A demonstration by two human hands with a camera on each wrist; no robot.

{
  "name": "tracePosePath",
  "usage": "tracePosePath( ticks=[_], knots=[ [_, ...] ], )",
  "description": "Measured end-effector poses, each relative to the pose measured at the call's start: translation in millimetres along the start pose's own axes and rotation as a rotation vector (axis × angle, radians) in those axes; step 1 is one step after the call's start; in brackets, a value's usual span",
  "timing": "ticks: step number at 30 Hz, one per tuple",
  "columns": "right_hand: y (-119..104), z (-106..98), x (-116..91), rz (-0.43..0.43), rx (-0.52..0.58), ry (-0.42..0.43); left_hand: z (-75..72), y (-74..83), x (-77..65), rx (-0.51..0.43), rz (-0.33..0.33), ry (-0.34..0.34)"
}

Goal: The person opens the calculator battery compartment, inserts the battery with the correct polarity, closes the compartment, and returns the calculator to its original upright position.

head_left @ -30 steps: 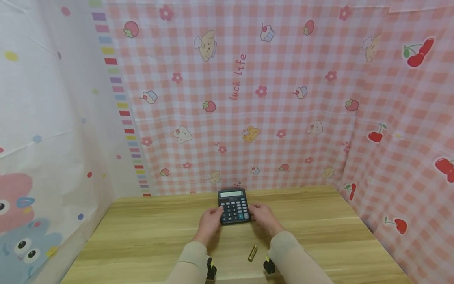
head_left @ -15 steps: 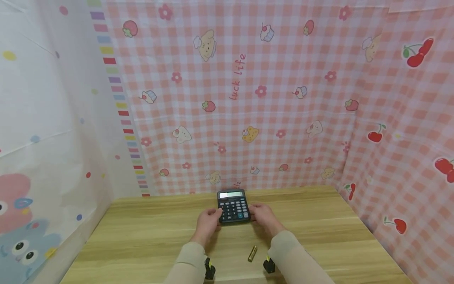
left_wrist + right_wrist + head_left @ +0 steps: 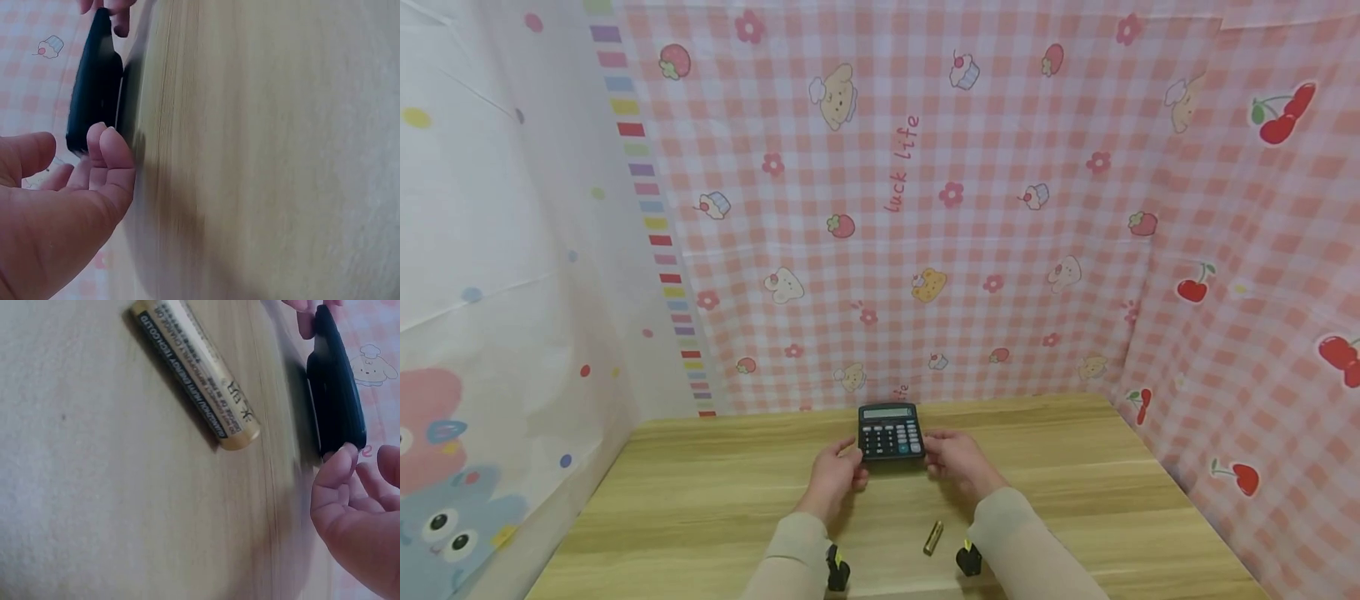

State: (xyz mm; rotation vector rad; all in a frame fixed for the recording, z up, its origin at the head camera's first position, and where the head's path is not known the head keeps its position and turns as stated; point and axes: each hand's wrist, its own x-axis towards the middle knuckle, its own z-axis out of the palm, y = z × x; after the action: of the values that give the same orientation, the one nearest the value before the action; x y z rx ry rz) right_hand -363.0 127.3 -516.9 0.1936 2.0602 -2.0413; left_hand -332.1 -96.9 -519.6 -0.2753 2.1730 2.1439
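Note:
A black desk calculator (image 3: 891,442) sits at the far side of the wooden table, display (image 3: 887,412) toward the back and keys up. My left hand (image 3: 833,479) is at its left edge. In the left wrist view the thumb (image 3: 31,153) stands away from the calculator, while the loosely bent fingers (image 3: 115,150) are right at its near corner. Beside the right edge is my right hand (image 3: 958,460); in the right wrist view its fingertips (image 3: 342,459) are at the calculator's end and the thumb is apart. A gold AA-size battery (image 3: 933,538) lies between the forearms.
The wooden table (image 3: 715,500) ends at a pink checked cloth (image 3: 880,325) just behind the calculator. Patterned cloth also hangs at both sides. Black wrist straps or mounts (image 3: 968,558) show under the sleeves.
The calculator's near edge has shifted away from me as it has tilted. My left hand has drawn slightly left and its thumb has come off the keys. The battery has not moved.

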Motion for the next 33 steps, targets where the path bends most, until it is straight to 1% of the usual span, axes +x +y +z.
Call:
tracePosePath(
  ticks=[4, 8, 14, 20, 26, 29, 33],
  knots=[
    [-1.0, -0.7, -0.9, 0.002, 0.018, -0.013, -1.7, 1.6, 0.4, 0.015, -0.005, -0.029],
    [-0.7, -1.6, -0.9, -0.002, 0.004, -0.014, -1.8, 2.7, -0.8, 0.015, -0.009, -0.040],
    [-1.2, -2.2, -0.8, 0.020, -0.016, -0.017, -1.1, 4.2, -2.0, 0.015, -0.013, -0.042],
    [1.0, -0.9, 0.0, -0.001, -0.025, -0.004, -0.5, 3.4, -0.4, 0.023, -0.015, -0.041],
    [4.2, -0.8, 0.5, -0.013, -0.063, -0.003, -1.4, 1.0, 1.9, 0.021, -0.022, -0.041],
    [4.2, -1.5, 0.5, 0.000, -0.059, -0.004, -1.8, 0.3, 3.1, 0.018, -0.031, -0.042],
    [3.2, -2.6, 1.1, 0.003, -0.047, -0.008, -1.6, -0.7, 4.5, 0.015, -0.028, -0.043]
  ],
)
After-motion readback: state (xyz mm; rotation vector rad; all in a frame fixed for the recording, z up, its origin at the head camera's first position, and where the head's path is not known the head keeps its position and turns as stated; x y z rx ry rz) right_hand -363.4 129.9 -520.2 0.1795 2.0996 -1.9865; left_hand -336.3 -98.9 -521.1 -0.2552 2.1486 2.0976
